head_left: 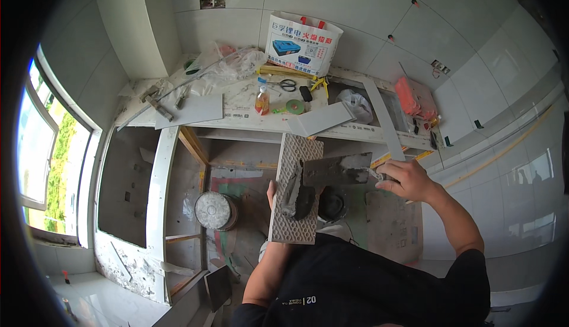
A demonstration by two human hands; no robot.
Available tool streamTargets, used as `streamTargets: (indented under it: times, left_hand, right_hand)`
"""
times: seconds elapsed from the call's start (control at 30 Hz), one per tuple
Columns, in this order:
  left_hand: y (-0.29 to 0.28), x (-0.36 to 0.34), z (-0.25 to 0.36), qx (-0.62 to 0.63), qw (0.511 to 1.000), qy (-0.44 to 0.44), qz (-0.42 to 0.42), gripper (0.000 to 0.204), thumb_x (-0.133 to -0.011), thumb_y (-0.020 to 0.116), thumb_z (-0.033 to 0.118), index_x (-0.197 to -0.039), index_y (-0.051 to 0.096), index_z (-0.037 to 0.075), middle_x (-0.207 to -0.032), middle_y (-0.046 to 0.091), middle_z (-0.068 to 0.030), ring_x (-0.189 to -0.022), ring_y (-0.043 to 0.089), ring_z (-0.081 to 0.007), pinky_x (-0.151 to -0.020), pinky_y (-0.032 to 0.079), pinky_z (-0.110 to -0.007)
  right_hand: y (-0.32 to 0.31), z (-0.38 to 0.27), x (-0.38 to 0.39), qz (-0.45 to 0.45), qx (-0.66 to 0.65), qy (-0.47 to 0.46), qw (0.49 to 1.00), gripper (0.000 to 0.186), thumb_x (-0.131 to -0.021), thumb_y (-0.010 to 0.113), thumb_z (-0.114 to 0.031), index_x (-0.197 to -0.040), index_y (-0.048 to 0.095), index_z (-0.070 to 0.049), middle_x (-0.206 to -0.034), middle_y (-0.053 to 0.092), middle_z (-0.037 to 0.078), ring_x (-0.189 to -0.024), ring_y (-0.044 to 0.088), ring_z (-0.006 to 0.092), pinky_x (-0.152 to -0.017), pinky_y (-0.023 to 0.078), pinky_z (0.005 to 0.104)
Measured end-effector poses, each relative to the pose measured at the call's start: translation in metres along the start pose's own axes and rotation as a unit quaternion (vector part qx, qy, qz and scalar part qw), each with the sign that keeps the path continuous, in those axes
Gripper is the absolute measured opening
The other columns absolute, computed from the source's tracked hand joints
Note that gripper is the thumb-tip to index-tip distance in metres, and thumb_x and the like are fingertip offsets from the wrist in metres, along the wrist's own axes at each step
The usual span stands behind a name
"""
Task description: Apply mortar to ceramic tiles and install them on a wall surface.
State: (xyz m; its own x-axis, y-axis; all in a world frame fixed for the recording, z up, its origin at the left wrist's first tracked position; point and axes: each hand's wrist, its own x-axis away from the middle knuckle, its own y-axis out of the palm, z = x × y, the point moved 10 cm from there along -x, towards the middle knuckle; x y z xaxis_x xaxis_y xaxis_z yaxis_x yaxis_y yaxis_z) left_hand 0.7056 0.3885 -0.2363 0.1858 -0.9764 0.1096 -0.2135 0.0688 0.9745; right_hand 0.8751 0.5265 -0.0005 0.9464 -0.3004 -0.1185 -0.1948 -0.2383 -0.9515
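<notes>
Left hand (272, 194) is clamped on the textured tile (301, 233), which is held up nearer than the worktop (261, 123), and the right hand (408, 179) grips the trowel (336, 171). Tilt that tile too far and imo the dark paste (301, 203) could slump right off.

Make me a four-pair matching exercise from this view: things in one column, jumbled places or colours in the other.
Things:
1. Plastering trowel
2. Tile
3. Bottle
4. Carrier bag

Places or colours:
A. White with red handles
B. Held up in the left hand
C. Clear, with amber liquid inside
D. Gripped in the right hand

Right pairs: 1-D, 2-B, 3-C, 4-A
</notes>
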Motion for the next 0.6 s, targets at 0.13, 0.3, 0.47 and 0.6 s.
streamTargets:
  times: [0.13,0.3,0.47,0.6]
  left_hand:
    - [-0.024,-0.014,0.006,-0.049,0.998,0.008,0.032,0.088,-0.109,0.048,0.074,-0.168,0.056,0.009,-0.158,0.067,-0.0187,-0.140,0.069,-0.0400,-0.118,0.057,-0.057]
    - [-0.007,-0.023,-0.003,-0.065,0.997,0.017,0.029,0.088,-0.108,0.049,0.072,-0.167,0.056,0.008,-0.158,0.068,-0.0188,-0.140,0.068,-0.0399,-0.119,0.057,-0.057]
    - [0.009,-0.026,0.002,-0.065,0.997,0.038,-0.025,0.087,-0.108,0.049,0.067,-0.169,0.053,0.005,-0.162,0.064,-0.0212,-0.142,0.067,-0.0424,-0.125,0.051,-0.058]
    - [0.037,-0.019,-0.002,-0.035,0.998,0.014,-0.058,0.087,-0.108,0.052,0.065,-0.171,0.051,0.005,-0.164,0.062,-0.0235,-0.146,0.064,-0.0451,-0.131,0.046,-0.061]
  right_hand:
    - [0.002,-0.036,-0.002,-0.042,0.077,-0.072,0.994,0.038,-0.098,0.088,-0.038,-0.118,0.077,-0.008,-0.093,0.074,0.005,-0.075,0.075,0.0288,-0.065,0.060,0.0413]
    - [0.026,-0.032,-0.014,-0.020,0.164,-0.118,0.979,0.034,-0.099,0.087,-0.039,-0.117,0.077,-0.012,-0.087,0.067,0.005,-0.076,0.076,0.0254,-0.061,0.059,0.0391]
    - [0.014,-0.019,-0.029,0.003,0.155,-0.074,0.985,0.031,-0.098,0.087,-0.037,-0.111,0.078,-0.011,-0.088,0.069,0.003,-0.073,0.075,0.0267,-0.060,0.058,0.0412]
    - [0.011,0.001,-0.042,0.041,0.149,-0.056,0.986,0.028,-0.101,0.084,-0.038,-0.111,0.079,-0.013,-0.089,0.073,0.005,-0.076,0.076,0.0292,-0.062,0.058,0.0429]
